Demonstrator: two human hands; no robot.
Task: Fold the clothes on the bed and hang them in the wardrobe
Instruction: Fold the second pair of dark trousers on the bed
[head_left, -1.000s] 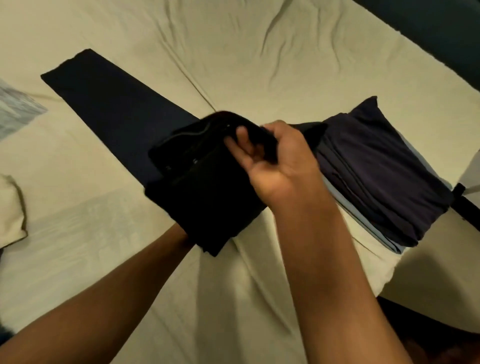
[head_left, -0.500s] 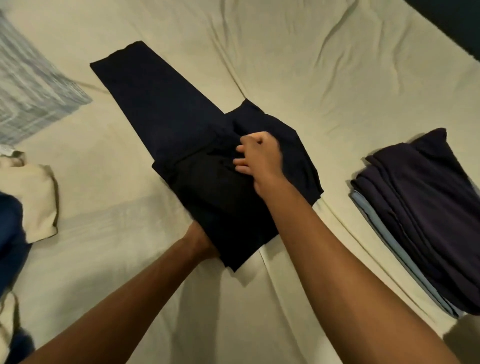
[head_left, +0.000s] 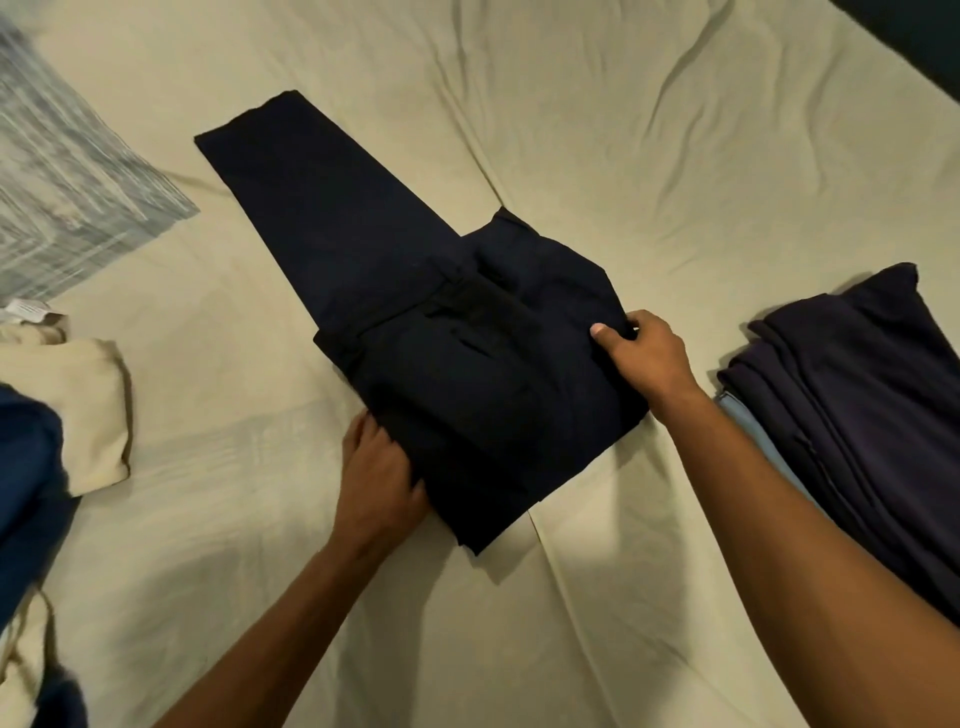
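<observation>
Right hand (head_left: 644, 358) pinches the right edge of the dark navy folded trousers (head_left: 467, 374), thumb on top; left hand (head_left: 382, 475) grips the near-left edge, fingers tucked underneath. The trousers lie mid-bed on the wrinkled beige sheet (head_left: 597, 130), a folded dark stack (head_left: 862, 395) just right.

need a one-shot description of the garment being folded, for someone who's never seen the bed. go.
Start from the pale bedsheet. At its centre lie dark trousers, waist end folded over, one long leg stretching up-left. The left hand and right hand grip its edges; the folded stack at right shows a light blue layer, untouched.
</observation>
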